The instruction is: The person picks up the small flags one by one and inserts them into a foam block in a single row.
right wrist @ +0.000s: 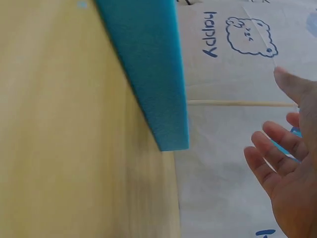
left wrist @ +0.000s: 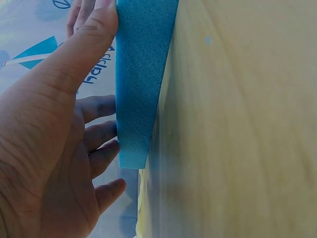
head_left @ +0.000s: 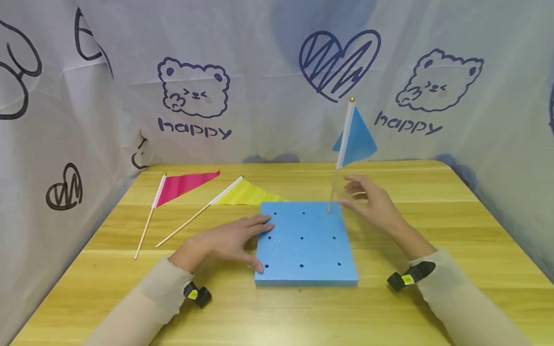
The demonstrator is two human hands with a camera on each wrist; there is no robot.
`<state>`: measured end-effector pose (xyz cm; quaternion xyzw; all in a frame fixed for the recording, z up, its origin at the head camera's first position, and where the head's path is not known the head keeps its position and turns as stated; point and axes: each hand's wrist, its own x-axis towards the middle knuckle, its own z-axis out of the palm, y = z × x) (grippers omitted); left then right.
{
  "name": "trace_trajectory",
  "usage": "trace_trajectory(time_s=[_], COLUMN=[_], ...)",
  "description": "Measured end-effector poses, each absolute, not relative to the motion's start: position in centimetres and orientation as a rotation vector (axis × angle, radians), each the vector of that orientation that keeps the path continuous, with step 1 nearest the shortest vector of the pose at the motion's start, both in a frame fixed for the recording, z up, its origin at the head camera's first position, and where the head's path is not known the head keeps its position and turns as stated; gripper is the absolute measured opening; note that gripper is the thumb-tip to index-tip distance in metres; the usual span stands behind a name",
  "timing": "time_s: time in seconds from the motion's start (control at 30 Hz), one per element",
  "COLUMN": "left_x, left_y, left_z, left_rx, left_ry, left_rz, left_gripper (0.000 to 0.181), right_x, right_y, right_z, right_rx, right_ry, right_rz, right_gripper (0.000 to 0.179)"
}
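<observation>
The blue flag [head_left: 357, 139] stands nearly upright, leaning slightly right, in the far-right hole of a blue block [head_left: 318, 250], with the tabletop's [head_left: 454, 206] far edge beyond; 8 other holes show. Beside its stick [head_left: 333, 191] is the right hand [head_left: 368, 202], that grip apart, thumb and fingers parted and clamped on nothing that I can see. The left hand [head_left: 229, 238] has its grip spread too, resting against the block's left side, thumb at the near left corner. To my eye the flag is very light, its stick thin, stiff and likely to snap if bent, its cloth soft and limp; I'd pinch the bare stick low, just above the block. The block looks like foam, light enough to skid and easily dented, so gentle pressure along an edge suits it. The yellow flag [head_left: 243, 193] and pink flag [head_left: 179, 187] lie toward the tabletop's far left corner, and their bare lower ends offer the same hold.
</observation>
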<state>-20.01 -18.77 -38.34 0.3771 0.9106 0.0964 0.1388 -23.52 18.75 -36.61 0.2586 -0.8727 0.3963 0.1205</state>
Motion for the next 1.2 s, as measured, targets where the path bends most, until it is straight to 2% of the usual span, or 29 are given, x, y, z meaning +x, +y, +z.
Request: trace_trajectory(time_s=[0.23,0.6,0.77,1.2], left_x=[-19.9,-19.7,-19.8,-20.0], left_y=[-18.7,-18.7,-18.6,-18.7], left_z=[-38.2,-38.1,-37.9,-37.6], left_rx=[1.090,1.093,1.097,1.066], left_ry=[2.641,2.633,2.629,2.613], left_rz=[0.279,0.300,0.309,0.376], left_gripper=[0.111,0.111,0.111,0.104], right_x=[-22.2,-21.2,-20.5,-19.6], right_y=[19.5,19.1,18.9,18.5], right_z=[-37.4,-38.0,-38.0,-38.3], right_rx=[1.043,1.410,1.473,1.520], right_ry=[-2.583,-2.604,-2.677,-2.867], right_rz=[0.891,0.528,0.442,0.430], right_gripper=[0.063,0.084,0.091,0.091])
